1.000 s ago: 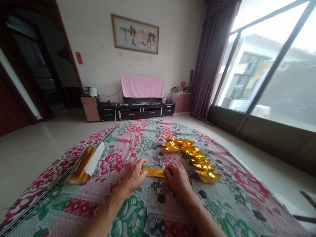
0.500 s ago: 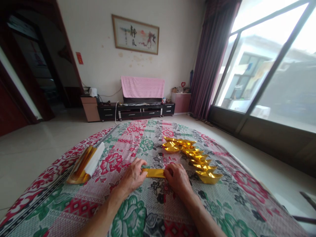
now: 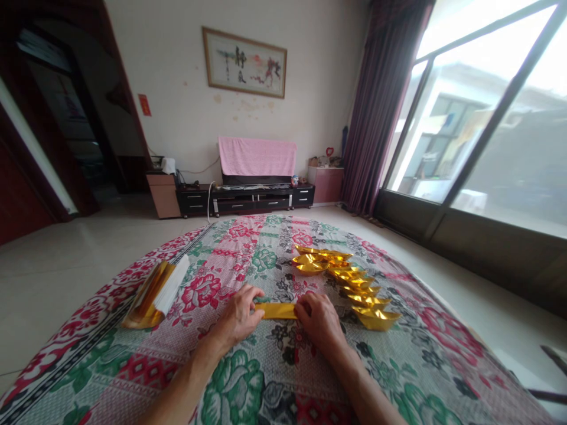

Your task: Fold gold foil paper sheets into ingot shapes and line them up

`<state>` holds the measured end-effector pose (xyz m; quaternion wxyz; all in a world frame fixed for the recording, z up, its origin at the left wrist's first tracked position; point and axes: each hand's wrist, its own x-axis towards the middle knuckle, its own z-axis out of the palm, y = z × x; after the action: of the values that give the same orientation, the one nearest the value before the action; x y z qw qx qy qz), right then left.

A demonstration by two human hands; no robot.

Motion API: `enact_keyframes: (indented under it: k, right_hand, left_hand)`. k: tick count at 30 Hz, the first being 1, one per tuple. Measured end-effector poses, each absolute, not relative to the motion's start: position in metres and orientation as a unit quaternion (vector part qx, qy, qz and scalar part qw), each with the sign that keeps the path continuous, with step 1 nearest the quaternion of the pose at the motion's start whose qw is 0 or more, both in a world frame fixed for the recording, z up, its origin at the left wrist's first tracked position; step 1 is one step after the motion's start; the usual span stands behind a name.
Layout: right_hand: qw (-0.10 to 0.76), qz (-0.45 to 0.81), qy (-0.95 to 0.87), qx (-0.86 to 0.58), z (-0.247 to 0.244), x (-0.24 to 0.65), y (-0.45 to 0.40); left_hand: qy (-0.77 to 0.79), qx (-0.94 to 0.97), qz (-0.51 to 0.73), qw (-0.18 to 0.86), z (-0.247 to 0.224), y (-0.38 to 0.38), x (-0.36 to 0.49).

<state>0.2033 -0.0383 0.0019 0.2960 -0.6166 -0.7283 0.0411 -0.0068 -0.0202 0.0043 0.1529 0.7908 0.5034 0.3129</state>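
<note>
A folded strip of gold foil paper point(image 3: 279, 311) stretches level between my two hands, low over the flowered cloth. My left hand point(image 3: 243, 310) pinches its left end between thumb and fingers. At the right end, my right hand point(image 3: 318, 316) grips it with curled fingers, which hide that end. Several gold paper ingots point(image 3: 375, 319) stand in a slanting row to the right of my right hand, with more grouped farther back. Off to the left lies a stack of gold and white paper sheets point(image 3: 155, 292), bent and loosely fanned.
A round table with a flowered tablecloth point(image 3: 234, 383) spreads beneath my hands. Beyond it, a low black cabinet point(image 3: 248, 203) carries a screen draped with a pink cloth point(image 3: 257, 154). A purple curtain point(image 3: 370, 118) and large windows are on the right.
Almost nothing differs. Both hands keep their hold on the strip in the same place, and the whole view has shifted very slightly.
</note>
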Motion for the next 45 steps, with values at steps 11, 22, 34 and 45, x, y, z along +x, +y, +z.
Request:
enact_keyframes:
  k: [11, 22, 34, 45]
  right_hand:
    - [0.302, 0.041, -0.729, -0.613, 0.0007, 0.2033, -0.0382]
    - [0.307, 0.033, -0.737, -0.601, 0.0018, 0.2036, -0.0414]
    - [0.295, 0.032, -0.735, -0.609, 0.0032, 0.2039, -0.0425]
    - [0.289, 0.009, -0.731, -0.618, 0.0026, 0.2018, -0.0404]
  left_hand:
    - [0.483, 0.803, 0.313, 0.157, 0.0030, -0.0223, -0.0064]
    - [0.462, 0.823, 0.291, 0.159, 0.0026, -0.0246, -0.0060]
    - [0.447, 0.833, 0.293, 0.141, 0.0048, -0.0279, -0.0049]
    - [0.435, 0.842, 0.287, 0.139, 0.0029, -0.0261, -0.0052]
